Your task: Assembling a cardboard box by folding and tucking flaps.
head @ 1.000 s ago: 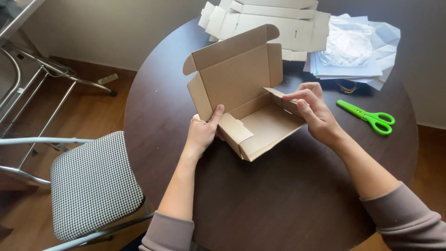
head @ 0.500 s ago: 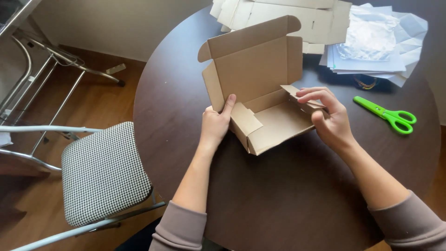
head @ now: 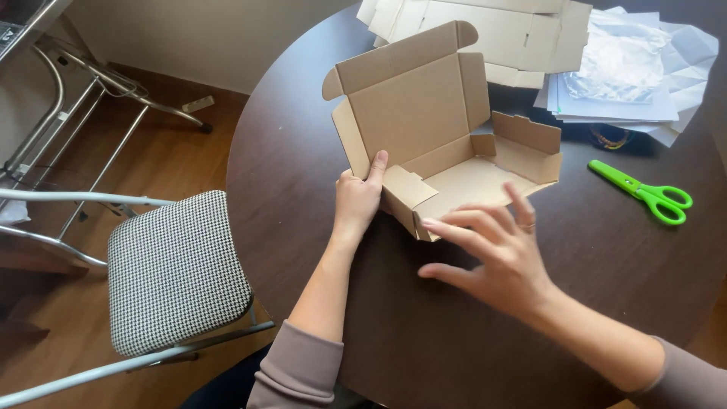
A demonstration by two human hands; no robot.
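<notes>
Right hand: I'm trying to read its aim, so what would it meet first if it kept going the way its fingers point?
The right hand, fingers spread and pointing up-left, would likely first meet the front corner of the half-folded brown cardboard box, though its height above the table is unclear.

Matt cardboard box [head: 447, 151], glossy wood table [head: 303, 151]
</notes>
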